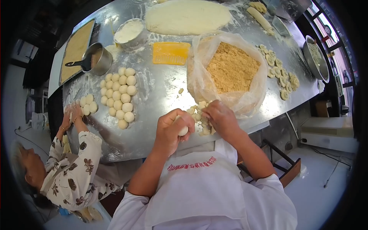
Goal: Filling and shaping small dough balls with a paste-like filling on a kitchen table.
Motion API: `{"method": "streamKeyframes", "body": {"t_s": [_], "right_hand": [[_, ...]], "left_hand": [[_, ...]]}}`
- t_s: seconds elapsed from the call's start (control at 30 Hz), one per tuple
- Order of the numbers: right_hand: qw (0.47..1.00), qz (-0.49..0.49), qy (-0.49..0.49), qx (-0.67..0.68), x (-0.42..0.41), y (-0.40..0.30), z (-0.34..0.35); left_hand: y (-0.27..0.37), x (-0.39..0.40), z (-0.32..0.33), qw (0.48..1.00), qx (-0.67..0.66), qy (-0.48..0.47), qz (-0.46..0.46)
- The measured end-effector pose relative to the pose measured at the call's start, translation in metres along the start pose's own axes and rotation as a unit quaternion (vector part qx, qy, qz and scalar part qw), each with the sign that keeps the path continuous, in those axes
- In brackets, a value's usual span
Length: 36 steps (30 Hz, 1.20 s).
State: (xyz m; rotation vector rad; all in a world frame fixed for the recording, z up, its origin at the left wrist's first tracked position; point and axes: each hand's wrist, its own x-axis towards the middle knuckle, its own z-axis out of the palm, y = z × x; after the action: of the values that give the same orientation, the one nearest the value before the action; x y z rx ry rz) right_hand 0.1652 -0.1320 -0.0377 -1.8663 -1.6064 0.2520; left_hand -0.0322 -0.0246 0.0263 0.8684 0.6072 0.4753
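Observation:
My left hand (169,129) is closed around a smooth ball of pale dough (183,130), which bulges out between thumb and fingers. Just right of it, my right hand (220,119) bends over a heap of small torn dough pieces (197,117) at the table's near side. Its fingertips touch or nearly touch the heap; whether they pinch a piece is hidden. Behind that hand stands a large clear plastic bag (198,77), its mouth rolled wide, full of crumbly golden-brown filling (233,69). Rows of round dough balls (116,95) sit to the left.
A co-worker's hands (73,113) press on the floured steel table (161,89) at left, beside several dough balls (88,104). Farther back are a yellow plastic scraper (171,53), a flour bowl (129,31), a pot with a brush (97,59), a dough sheet (187,17) and coiled dough pieces (277,67).

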Motion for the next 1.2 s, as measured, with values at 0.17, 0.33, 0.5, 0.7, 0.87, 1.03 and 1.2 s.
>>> {"method": "streamKeyframes", "body": {"t_s": [0.17, 0.33, 0.5, 0.7, 0.87, 1.03, 1.2], "right_hand": [[0.989, -0.074, 0.045, -0.119, 0.009, -0.015, -0.001], [0.954, 0.101, -0.01, 0.281, 0.001, -0.062, 0.006], [0.782, 0.234, -0.136, 0.562, 0.006, -0.072, 0.015], [0.801, 0.279, -0.114, 0.518, 0.009, -0.084, 0.013], [0.773, 0.268, -0.166, 0.551, 0.01, -0.073, 0.007], [0.694, 0.351, -0.085, 0.623, 0.009, -0.088, 0.016], [0.664, 0.311, -0.183, 0.655, 0.008, -0.071, 0.015]], "left_hand": [[0.001, 0.009, 0.0, 0.994, -0.089, 0.035, 0.052], [-0.026, 0.028, -0.004, 0.973, 0.091, 0.13, 0.168], [-0.013, 0.007, 0.006, 0.994, 0.044, -0.004, 0.098], [-0.009, 0.014, -0.003, 0.984, 0.168, -0.06, 0.025], [-0.005, 0.011, 0.006, 0.99, 0.09, -0.076, 0.078], [-0.012, 0.012, 0.005, 0.976, 0.2, 0.0, 0.086], [-0.044, 0.031, 0.014, 0.972, 0.047, 0.001, 0.229]]}}
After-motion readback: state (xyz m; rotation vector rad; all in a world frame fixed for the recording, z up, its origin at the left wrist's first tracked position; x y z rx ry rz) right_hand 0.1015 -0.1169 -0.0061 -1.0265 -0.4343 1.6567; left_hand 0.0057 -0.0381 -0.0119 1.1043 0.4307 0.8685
